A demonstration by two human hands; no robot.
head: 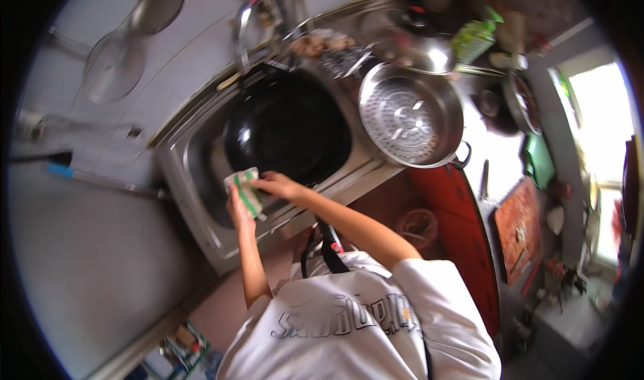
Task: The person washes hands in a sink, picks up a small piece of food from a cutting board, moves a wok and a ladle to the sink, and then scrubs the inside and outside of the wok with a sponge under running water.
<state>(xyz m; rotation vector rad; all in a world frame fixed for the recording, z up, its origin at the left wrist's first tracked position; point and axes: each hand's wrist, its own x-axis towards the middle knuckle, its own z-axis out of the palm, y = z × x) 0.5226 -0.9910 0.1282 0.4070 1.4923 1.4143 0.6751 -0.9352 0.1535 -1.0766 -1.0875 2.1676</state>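
Observation:
Both hands meet at a soft white piece with green stripes (245, 195), either a folded dishcloth or a packet; blur leaves this unclear. My left hand (239, 210) grips it from its left and lower side. From the right, the fingers of my right hand (279, 185) pinch its upper edge. They are above the near side of a stainless steel sink (198, 179). A large black wok (297, 128) lies in the basin just beyond my hands, its dark inside facing up. Over the far side of the sink arches a chrome faucet (242, 38).
Right of the sink stands a steel steamer pot (372, 103) with a perforated bottom, beside a shiny lid (427, 58) and green bottle (473, 40). A knife (484, 179) and cutting board (518, 229) lie on the right counter. A waste bin (420, 224) is below. Skimmers (158, 7) hang left.

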